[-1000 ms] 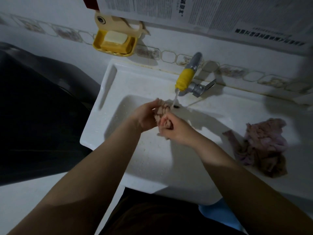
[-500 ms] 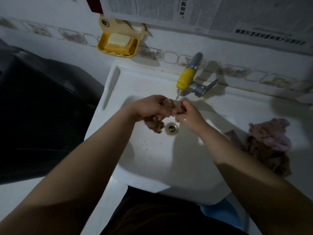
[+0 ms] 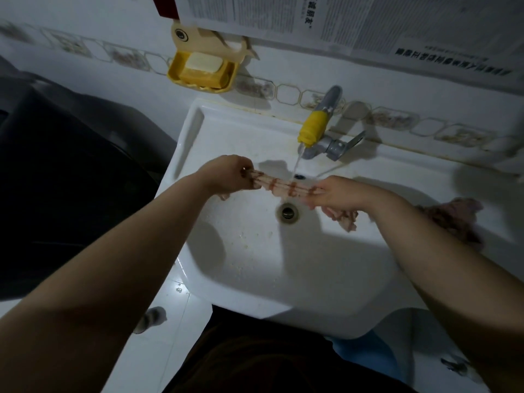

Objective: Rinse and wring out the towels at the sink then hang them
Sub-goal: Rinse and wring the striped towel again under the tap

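A pink towel [image 3: 286, 186] with dark stripes is stretched into a tight roll across the white sink [image 3: 255, 268], above the drain [image 3: 288, 211]. My left hand [image 3: 230, 175] grips its left end and my right hand [image 3: 337, 194] grips its right end, with loose cloth hanging below that hand. A thin stream of water runs from the yellow-tipped tap [image 3: 313, 129] onto the middle of the roll. A second crumpled pink towel [image 3: 453, 217] lies on the sink's right ledge, partly hidden behind my right forearm.
A yellow soap dish [image 3: 202, 70] with a bar of soap hangs on the tiled wall above the sink's left corner. Newspaper sheets [image 3: 340, 18] cover the wall above. A dark appliance [image 3: 56, 165] stands to the left. A blue object [image 3: 365, 354] sits under the sink.
My hands were bunched together around the towel under the tap; now they have pulled apart, and the towel is drawn out into a long roll between them.
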A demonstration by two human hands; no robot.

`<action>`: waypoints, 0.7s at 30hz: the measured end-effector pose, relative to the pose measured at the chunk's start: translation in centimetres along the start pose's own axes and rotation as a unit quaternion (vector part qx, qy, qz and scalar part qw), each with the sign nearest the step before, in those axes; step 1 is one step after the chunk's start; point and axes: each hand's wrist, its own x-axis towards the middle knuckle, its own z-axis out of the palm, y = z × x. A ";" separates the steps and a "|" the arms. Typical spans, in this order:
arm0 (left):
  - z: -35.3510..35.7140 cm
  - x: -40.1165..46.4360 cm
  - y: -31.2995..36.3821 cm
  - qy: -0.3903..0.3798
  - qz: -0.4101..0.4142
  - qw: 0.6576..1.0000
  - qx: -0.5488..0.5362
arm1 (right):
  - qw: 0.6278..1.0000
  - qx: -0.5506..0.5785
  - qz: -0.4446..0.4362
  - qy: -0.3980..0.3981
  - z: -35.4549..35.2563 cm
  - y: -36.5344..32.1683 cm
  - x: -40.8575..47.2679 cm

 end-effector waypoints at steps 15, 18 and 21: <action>6.6 0.3 3.9 -0.062 -0.188 0.543 -0.816 | 0.706 0.688 -0.101 0.136 3.5 -4.7 4.3; 6.5 0.0 4.9 -0.050 -0.199 0.584 -0.785 | 0.708 0.655 -0.071 0.254 2.5 -4.2 3.5; 5.6 -0.3 6.0 -0.060 -0.193 0.600 -0.774 | 0.745 0.541 -0.009 0.390 1.9 -2.6 2.8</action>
